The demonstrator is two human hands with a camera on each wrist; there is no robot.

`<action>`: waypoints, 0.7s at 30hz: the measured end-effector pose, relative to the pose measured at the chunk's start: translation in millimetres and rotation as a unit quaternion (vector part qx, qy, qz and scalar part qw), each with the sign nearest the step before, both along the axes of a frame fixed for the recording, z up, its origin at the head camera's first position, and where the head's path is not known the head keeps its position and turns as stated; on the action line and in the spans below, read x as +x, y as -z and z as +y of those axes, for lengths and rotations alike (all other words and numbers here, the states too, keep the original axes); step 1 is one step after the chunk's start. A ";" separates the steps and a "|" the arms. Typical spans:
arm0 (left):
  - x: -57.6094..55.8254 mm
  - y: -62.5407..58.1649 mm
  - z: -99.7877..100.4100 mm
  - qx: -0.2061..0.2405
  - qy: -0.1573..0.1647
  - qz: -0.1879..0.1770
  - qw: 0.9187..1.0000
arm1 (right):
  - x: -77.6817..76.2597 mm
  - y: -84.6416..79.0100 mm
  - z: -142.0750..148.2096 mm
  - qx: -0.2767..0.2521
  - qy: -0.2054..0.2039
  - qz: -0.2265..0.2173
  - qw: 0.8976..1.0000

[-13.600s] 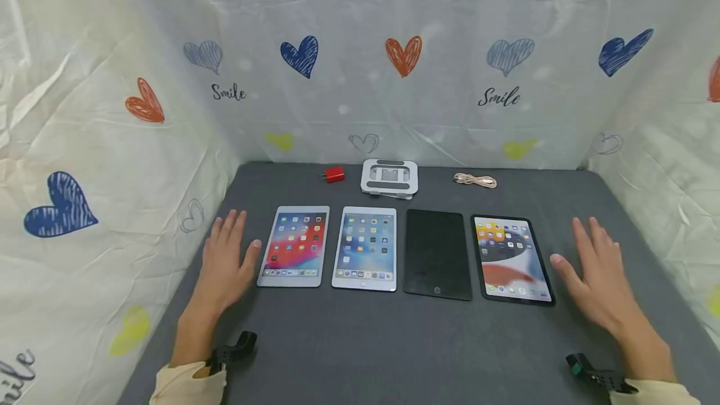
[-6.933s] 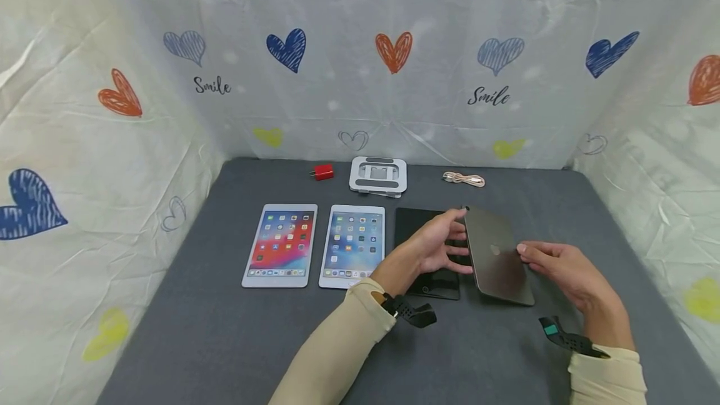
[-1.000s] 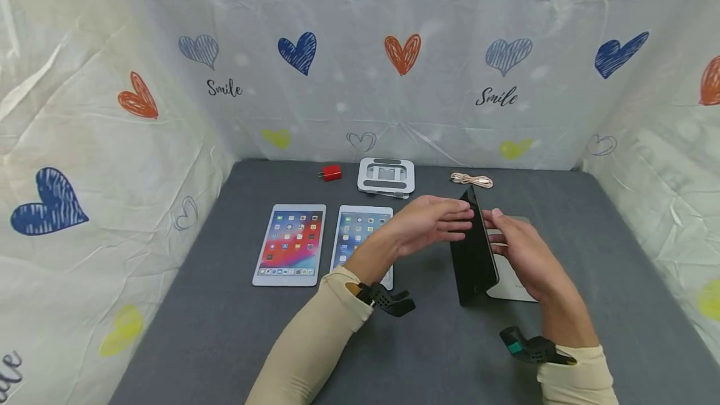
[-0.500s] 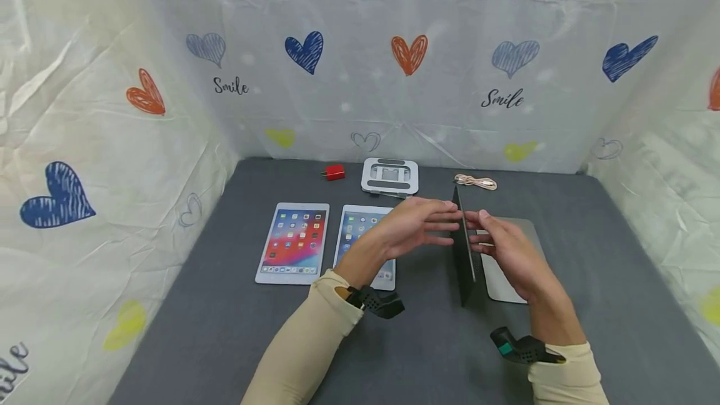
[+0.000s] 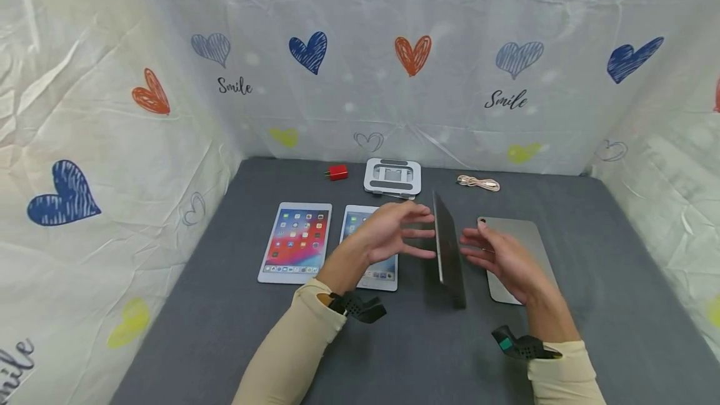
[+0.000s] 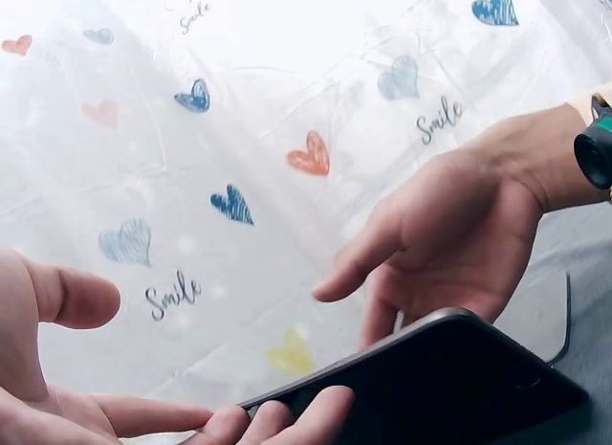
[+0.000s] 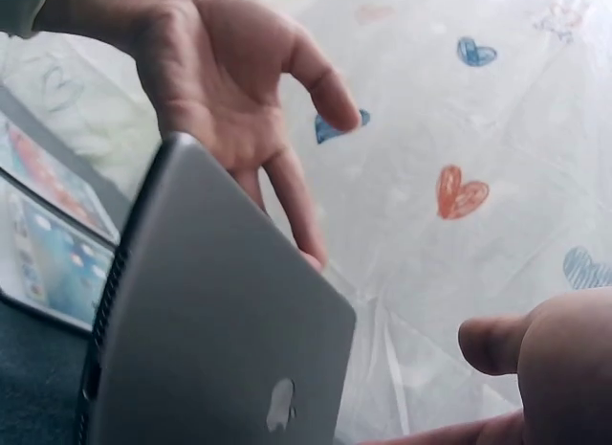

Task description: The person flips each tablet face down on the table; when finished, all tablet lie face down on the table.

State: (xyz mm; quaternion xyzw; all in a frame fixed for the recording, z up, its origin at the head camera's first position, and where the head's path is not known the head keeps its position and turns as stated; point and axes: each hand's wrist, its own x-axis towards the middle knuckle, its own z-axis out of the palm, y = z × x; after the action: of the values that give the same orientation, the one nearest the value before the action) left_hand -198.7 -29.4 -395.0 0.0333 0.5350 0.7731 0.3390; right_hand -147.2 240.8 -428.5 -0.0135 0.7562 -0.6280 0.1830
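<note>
A thin, rectangular, grey-metal tablet (image 5: pixel 448 245) stands tilted between the left hand (image 5: pixel 387 234), straight-fingered against its screen side, and the right hand (image 5: pixel 500 258), loose-fingered near its back; I'd lower it gently.

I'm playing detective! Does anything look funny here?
Oddly, the dark tablet is nearly upright between the left hand and right hand, and the grey tablet lies face down, unlike the white tablets. Nothing looks spilled or broken.

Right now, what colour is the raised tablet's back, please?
The tablet's back is grey, clearest in the right wrist view.
</note>
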 end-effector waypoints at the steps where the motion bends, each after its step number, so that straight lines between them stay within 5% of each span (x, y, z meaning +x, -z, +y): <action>1: -0.4 1.3 -2.3 -0.007 -0.003 -0.003 1.000 | -0.2 2.9 0.9 0.000 -0.001 -0.003 1.000; 21: -10.1 46.6 -21.2 -0.082 -0.032 -0.048 0.995 | -0.6 20.4 15.3 0.021 -0.033 -0.029 0.999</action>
State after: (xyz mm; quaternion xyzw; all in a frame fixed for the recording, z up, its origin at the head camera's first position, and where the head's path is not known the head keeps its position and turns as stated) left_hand -208.7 -50.6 -441.6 -0.0488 0.5808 0.7376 0.3411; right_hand -147.9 256.1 -448.8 -0.0164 0.7627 -0.6059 0.2258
